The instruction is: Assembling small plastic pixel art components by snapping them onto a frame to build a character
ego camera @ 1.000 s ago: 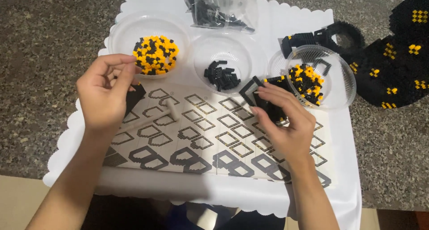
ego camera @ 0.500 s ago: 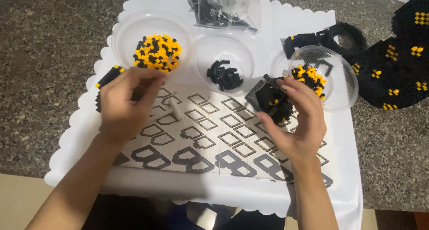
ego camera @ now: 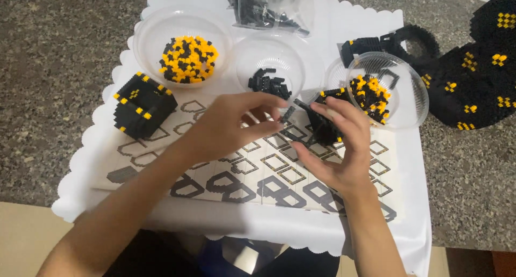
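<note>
1. Since the earlier frame the black-and-yellow brick cube (ego camera: 143,106) has been set down left on the white scalloped mat (ego camera: 414,164); the left hand (ego camera: 231,127), fingers pinched but apparently empty, has crossed right
2. The right hand (ego camera: 336,148) grips a part-built black brick piece (ego camera: 322,123)
3. Judged partway: loose bricks remain in three clear plastic bowls (ego camera: 269,59)

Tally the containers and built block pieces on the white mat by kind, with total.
Clear plastic bowls: 3
Clear plastic bag of black pieces: 1
Black-and-yellow block cube, set down: 1
Black block assembly in right hand: 1
Total: 6
</note>
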